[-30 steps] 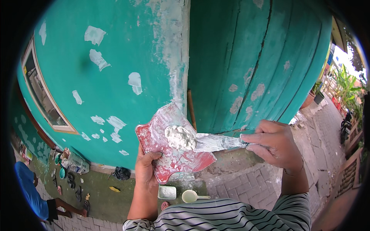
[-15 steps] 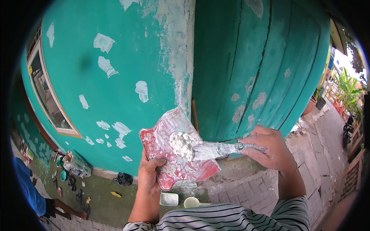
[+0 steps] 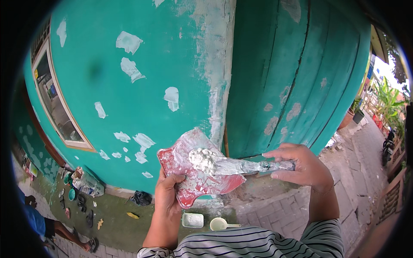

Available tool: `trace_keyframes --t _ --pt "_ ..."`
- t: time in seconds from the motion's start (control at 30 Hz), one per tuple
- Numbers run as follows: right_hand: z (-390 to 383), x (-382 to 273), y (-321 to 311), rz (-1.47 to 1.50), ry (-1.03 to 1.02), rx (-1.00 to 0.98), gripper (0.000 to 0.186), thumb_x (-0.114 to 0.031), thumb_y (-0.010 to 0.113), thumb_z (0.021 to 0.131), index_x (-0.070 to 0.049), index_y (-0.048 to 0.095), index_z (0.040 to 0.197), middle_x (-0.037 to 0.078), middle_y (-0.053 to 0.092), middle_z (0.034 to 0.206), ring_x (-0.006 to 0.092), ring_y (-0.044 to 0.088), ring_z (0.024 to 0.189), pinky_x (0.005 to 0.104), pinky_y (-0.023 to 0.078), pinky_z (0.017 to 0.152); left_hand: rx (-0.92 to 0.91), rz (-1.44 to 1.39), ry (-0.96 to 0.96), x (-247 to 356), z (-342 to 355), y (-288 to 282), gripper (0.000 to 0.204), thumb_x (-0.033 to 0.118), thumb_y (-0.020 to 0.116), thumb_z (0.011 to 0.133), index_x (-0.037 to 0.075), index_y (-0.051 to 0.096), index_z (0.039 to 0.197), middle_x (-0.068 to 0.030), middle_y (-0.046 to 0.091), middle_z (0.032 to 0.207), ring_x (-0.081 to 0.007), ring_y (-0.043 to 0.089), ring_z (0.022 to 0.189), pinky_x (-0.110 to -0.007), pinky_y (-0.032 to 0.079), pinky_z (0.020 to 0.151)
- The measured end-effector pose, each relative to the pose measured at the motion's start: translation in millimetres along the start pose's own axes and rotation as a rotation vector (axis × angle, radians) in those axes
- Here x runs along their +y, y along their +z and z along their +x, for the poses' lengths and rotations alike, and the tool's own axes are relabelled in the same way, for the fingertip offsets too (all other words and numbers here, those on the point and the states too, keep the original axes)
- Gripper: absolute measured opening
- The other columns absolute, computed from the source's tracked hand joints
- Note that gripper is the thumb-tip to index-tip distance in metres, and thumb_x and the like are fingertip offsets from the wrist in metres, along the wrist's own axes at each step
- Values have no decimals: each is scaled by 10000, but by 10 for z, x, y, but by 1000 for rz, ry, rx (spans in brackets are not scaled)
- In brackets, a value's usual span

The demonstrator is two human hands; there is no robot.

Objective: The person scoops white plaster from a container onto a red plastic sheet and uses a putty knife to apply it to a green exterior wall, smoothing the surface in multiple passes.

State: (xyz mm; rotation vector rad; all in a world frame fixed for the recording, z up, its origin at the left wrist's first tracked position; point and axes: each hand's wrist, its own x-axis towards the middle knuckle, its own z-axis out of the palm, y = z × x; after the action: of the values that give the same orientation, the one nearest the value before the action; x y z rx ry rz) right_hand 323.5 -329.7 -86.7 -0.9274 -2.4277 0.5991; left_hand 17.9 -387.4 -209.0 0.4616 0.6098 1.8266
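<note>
Putty [image 3: 202, 159] sits on red board [image 3: 205, 185], gripped by left fingers [image 3: 174, 179]; right fingers [image 3: 285, 153] loosely hold scraper [image 3: 243, 166], touching putty at three o'clock. Sack [image 3: 91, 185], eight o'clock: markings blurred.

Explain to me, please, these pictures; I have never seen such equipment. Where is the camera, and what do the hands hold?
No machine: these are a person's bare hands. Every picture comes from a wide camera worn on the head, looking down, so straight edges bend. The left hand holds a flat red board smeared with white. On it sits a thick lump of white paste. The right hand holds a flat, paste-coated scraper by its handle, its blade against the lump. Behind stands a teal wall with pale patches. On the ground below are a white rectangular tub and a round cream dipper.
</note>
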Motion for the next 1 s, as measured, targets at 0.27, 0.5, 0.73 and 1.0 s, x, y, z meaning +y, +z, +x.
trace_keyframes --t 0.27,0.5,0.73,1.0 --pt "40 -321 237 707 -259 55 405 -34 761 679 15 685 1074 141 569 1132 213 559 1060 335 426 944 -19 -8 144 319 -107 -107 725 -140 416 704 38 331 1402 -175 530 1259 -310 611 1096 -438 561 904" --pt "69 -680 667 450 -449 223 301 35 799 717 -25 725 1002 119 632 1066 207 614 974 309 477 853 -71 -14 226 532 -168 -59 743 -141 401 709 51 295 1419 -184 508 1283 -315 599 1109 -452 557 911" --pt "-33 -733 680 287 -620 510 270 85 775 691 -18 736 937 150 689 999 234 683 889 314 561 744 -122 -74 141 562 -86 -30 740 -139 379 718 47 285 1427 -202 499 1285 -349 589 1120 -498 564 904" --pt "286 -304 205 746 -688 800 234 157 712 694 19 623 861 227 647 962 245 683 740 327 599 609 -103 -33 208 437 135 103 724 -108 410 718 46 330 1421 -179 528 1274 -327 603 1110 -476 571 887"
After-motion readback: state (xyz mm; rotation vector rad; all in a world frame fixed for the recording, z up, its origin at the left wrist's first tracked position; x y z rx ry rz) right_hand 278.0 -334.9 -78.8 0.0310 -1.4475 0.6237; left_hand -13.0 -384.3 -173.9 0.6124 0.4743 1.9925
